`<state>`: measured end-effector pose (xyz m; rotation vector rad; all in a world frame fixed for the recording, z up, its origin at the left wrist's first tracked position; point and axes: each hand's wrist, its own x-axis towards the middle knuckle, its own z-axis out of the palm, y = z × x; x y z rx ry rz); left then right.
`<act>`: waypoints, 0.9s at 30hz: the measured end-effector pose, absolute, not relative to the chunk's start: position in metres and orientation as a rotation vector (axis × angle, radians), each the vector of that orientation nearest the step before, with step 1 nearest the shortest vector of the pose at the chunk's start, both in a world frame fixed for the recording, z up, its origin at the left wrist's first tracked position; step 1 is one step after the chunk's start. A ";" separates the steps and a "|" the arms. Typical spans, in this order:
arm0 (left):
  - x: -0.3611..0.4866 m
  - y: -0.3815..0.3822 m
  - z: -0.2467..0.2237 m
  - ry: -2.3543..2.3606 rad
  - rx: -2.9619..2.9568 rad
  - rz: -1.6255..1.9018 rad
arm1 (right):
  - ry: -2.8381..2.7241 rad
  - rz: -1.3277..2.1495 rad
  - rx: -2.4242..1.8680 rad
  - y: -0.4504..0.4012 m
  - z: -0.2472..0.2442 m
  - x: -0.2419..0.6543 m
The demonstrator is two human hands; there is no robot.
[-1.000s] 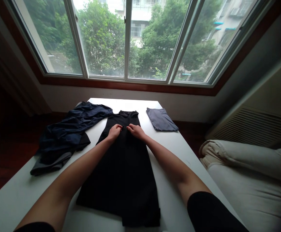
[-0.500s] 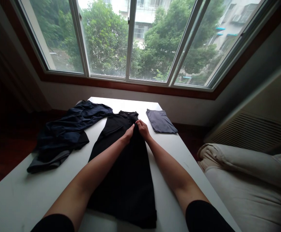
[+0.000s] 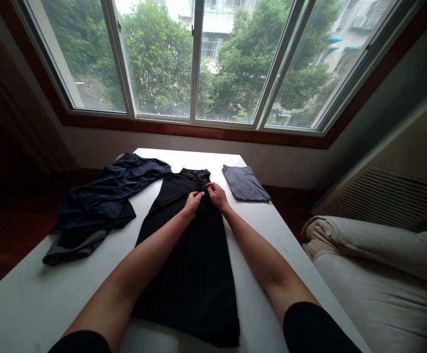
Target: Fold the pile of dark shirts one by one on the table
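Observation:
A black collared shirt [image 3: 191,274] lies lengthwise on the white table, its collar toward the window and its hem toward me. My left hand [image 3: 193,202] is closed in a pinch on the cloth just below the collar, near the middle of the front. Right beside it my right hand [image 3: 216,195] pinches the same front part, thumb and forefinger together. The fingertips of both hands nearly meet. The small detail between them is too dark to make out.
Dark blue and black clothes [image 3: 106,196] lie heaped on the table's left side. A folded grey garment [image 3: 246,184] sits near the right edge of the white table [image 3: 25,294]. A beige cushioned seat [image 3: 378,274] stands at right, and a window [image 3: 194,117] is beyond.
My left hand has shifted slightly left and down along the shirt front. My right hand stays almost in place, its fingers slightly changed. The shirt lies as before.

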<state>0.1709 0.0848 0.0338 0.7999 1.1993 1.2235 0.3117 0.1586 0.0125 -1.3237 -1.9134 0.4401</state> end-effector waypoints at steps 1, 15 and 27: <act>0.169 0.085 0.033 1.229 0.800 1.211 | -1.938 0.435 -1.366 0.163 0.011 0.312; 0.161 0.085 0.030 1.198 0.768 0.986 | -2.130 0.074 -1.752 0.234 0.036 0.258; 0.150 0.098 0.011 1.148 0.751 1.134 | -1.941 0.329 -1.965 0.309 0.032 0.228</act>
